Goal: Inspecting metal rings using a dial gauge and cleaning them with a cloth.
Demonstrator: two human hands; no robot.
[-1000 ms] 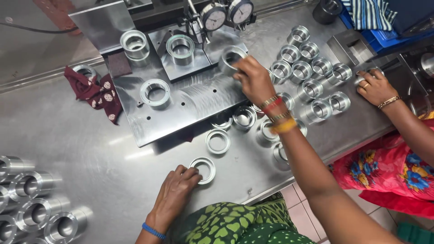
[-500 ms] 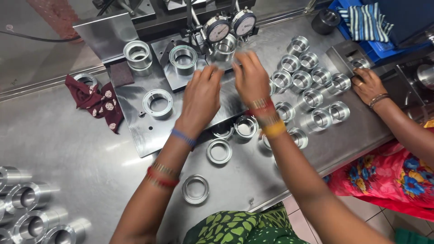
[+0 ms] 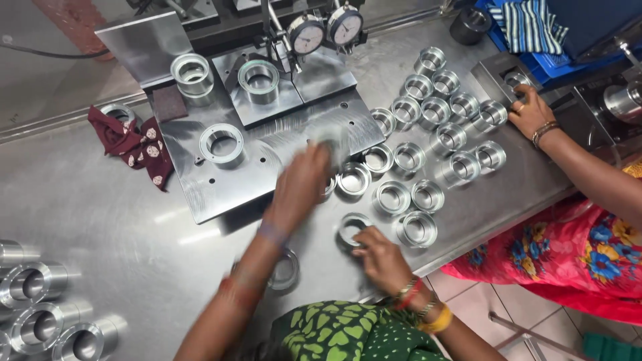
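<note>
Head view, the only one: the left hand [image 3: 302, 187] reaches up over the front edge of a steel gauge plate [image 3: 221, 177] and is smeared by motion. A blurred pale metal piece [image 3: 334, 142] sits at its fingertips, at about one o'clock from the knuckles; the fingers seem curled about it, though I cannot tell how firmly they grip. The right hand [image 3: 381, 257] lies lower on the steel table [image 3: 100, 220], fingers bent and pinching the rim of a flat metal ring [image 3: 353, 227] that rests on the table at eleven o'clock from the palm. Another flat ring [image 3: 286, 271] lies on the table partly under the left forearm, at nine o'clock from the right hand. A cluster of short machined sleeves [image 3: 428, 144] stands upright on the table at one to two o'clock from the right hand. On the plate a ring [image 3: 222, 143] lies at ten o'clock from the left hand, and two dial gauges [image 3: 326, 30] stand at twelve. A maroon cloth [image 3: 134, 147] lies at the plate's nine o'clock edge. Larger steel cylinders [image 3: 37, 314] lie at the table's lower left. A co-worker's hand [image 3: 531, 113] rests at the far right, touching a metal block [image 3: 511, 75].
</note>
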